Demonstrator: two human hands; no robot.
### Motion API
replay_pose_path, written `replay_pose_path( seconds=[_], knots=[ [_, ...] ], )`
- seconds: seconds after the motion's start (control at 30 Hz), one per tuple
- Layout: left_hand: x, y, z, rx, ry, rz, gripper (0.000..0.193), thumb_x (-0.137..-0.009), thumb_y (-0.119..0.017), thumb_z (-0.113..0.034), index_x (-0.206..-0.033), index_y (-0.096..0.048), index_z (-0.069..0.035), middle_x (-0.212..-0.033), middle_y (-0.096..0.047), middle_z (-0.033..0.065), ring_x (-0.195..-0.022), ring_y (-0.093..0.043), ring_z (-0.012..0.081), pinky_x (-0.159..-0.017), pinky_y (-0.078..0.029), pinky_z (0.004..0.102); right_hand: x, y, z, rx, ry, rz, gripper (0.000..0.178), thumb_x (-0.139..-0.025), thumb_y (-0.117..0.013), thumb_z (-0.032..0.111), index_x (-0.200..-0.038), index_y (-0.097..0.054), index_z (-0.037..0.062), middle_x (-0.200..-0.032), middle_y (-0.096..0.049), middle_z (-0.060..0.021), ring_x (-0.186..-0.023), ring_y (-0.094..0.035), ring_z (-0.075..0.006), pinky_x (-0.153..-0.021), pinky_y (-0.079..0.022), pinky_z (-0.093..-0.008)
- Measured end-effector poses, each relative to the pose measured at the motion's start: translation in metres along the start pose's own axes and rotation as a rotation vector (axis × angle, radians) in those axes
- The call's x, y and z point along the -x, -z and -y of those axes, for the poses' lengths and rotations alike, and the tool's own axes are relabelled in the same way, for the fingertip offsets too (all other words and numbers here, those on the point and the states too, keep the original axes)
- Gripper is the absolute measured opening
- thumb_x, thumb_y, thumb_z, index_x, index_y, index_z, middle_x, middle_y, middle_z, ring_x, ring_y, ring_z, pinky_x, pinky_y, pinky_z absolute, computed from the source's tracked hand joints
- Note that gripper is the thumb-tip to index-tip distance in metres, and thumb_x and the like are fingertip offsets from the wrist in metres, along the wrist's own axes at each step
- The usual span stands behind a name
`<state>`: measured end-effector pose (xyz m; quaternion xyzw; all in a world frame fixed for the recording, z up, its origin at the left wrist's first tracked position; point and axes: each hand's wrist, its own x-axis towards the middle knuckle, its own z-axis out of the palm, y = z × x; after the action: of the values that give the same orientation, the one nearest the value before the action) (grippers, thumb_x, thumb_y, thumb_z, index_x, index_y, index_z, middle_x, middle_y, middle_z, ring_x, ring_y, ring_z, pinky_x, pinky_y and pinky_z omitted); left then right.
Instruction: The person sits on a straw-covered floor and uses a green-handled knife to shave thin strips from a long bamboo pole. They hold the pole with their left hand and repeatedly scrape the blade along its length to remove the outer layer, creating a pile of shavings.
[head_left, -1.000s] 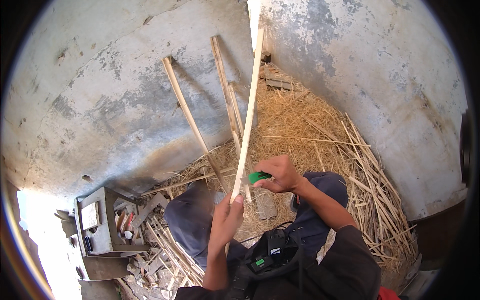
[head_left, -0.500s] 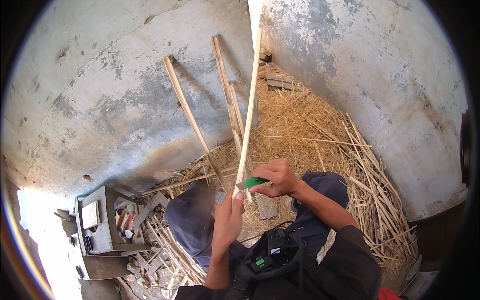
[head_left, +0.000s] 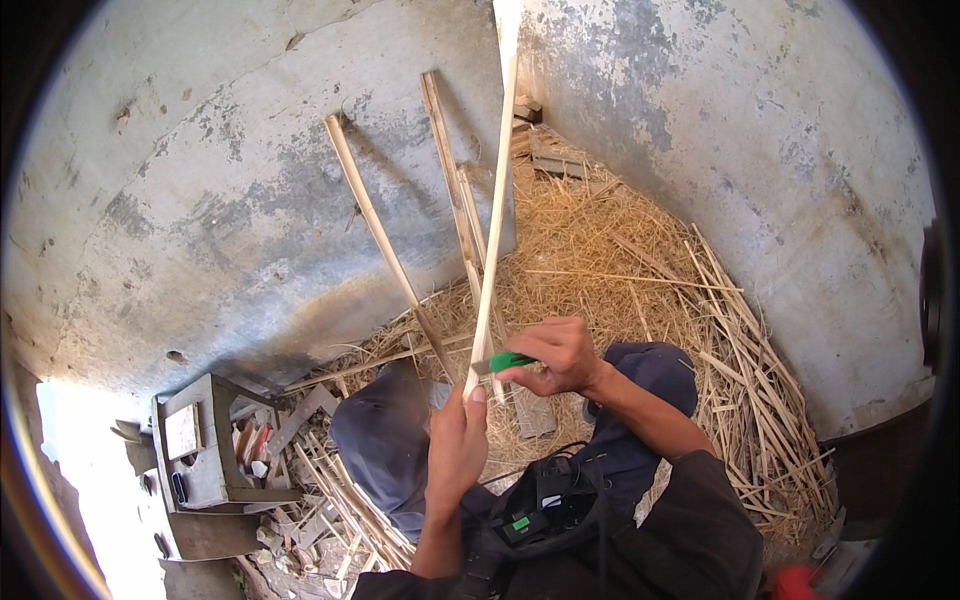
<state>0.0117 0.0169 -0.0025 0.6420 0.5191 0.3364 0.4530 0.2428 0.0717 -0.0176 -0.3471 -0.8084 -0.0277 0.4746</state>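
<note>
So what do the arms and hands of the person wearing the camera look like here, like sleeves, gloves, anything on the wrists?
The left hand and right hand are ungloved, with no watch or bracelet visible. The right sleeve is plain, very dark, and ends near the elbow; the left sleeve is similarly dark, mostly out of frame.

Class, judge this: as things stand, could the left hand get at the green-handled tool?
Probably not: the green-handled tool looks close, but the left hand holds the wooden strip, and the right hand has the tool in its grip.
</note>
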Motion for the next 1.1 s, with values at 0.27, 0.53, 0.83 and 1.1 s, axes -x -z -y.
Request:
replay_pose_path(
  seconds=[0.27,0.53,0.83,1.1],
  knots=[
    [0.008,-0.001,0.002,-0.054,0.061,0.014,0.036,-0.116,-0.052,-0.028,-0.123,-0.066,0.004,-0.074,-0.062,0.0262,-0.069,-0.065,0.0423,-0.069,-0.048,0.0509,0.000,0.008,-0.015,0.049,-0.045,-0.065,0.036,-0.093,-0.086,0.045,-0.097,-0.080,0.0094,-0.079,-0.077,-0.0045,-0.063,-0.074,-0.0229,-0.057,-0.056,-0.0348],
    [0.037,-0.009,0.015,-0.149,0.145,0.161,0.034,-0.113,-0.054,-0.030,-0.117,-0.064,0.002,-0.082,-0.066,0.0319,-0.085,-0.066,0.0564,-0.075,-0.048,0.0594,-0.004,0.046,-0.055,0.075,-0.437,-0.291,0.040,-0.106,-0.073,0.042,-0.096,-0.076,0.0031,-0.068,-0.062,-0.0041,-0.058,-0.056,-0.0130,-0.055,-0.044,-0.0321],
    [0.019,0.001,0.039,0.144,0.028,0.116,0.041,-0.118,-0.045,-0.033,-0.099,-0.059,0.000,-0.072,-0.043,-0.0011,-0.065,-0.039,0.0106,-0.061,-0.034,0.0318,0.003,0.014,-0.031,-0.129,-0.311,-0.158,0.043,-0.108,-0.069,0.048,-0.112,-0.070,0.0052,-0.081,-0.068,-0.0059,-0.064,-0.064,-0.0186,-0.058,-0.049,-0.0349],
    [0.004,0.001,0.019,0.376,0.056,0.101,0.033,-0.119,-0.043,-0.033,-0.111,-0.058,-0.004,-0.085,-0.046,-0.0037,-0.071,-0.037,0.0053,-0.060,-0.030,0.0256,0.007,-0.016,0.000,-0.107,-0.047,0.028,0.037,-0.098,-0.079,0.045,-0.098,-0.073,0.0083,-0.085,-0.074,-0.0064,-0.066,-0.071,-0.0277,-0.059,-0.054,-0.0389]
  ],
)
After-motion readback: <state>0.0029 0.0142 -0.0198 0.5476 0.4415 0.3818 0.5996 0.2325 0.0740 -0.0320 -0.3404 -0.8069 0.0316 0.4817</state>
